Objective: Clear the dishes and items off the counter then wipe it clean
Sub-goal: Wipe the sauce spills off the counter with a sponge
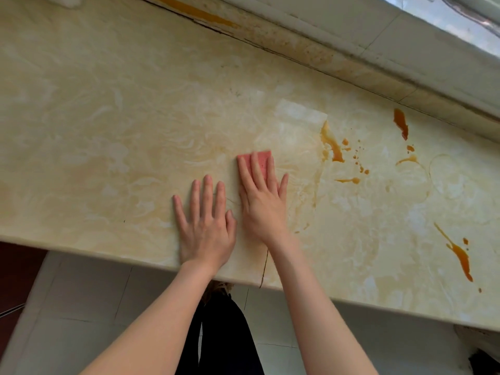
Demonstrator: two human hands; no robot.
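Observation:
A cream marbled counter (pixel 108 131) runs across the view, with no dishes on the part I see. My right hand (pixel 261 201) presses a pink sponge (pixel 262 158) flat on the counter with straight fingers; only the sponge's far end shows past my fingertips. My left hand (pixel 207 224) rests flat on the counter beside it, fingers spread, near the front edge. Orange-brown sauce spills (pixel 334 146) streak the counter right of the sponge, with more spills further right (pixel 461 257) and near the back (pixel 401 123).
A stained ledge (pixel 311 47) and a window sill (pixel 405 31) run along the counter's back. Faint ring marks (pixel 443 175) lie at the right. White floor tiles (pixel 89 293) and my dark trousers (pixel 230 334) show below the front edge.

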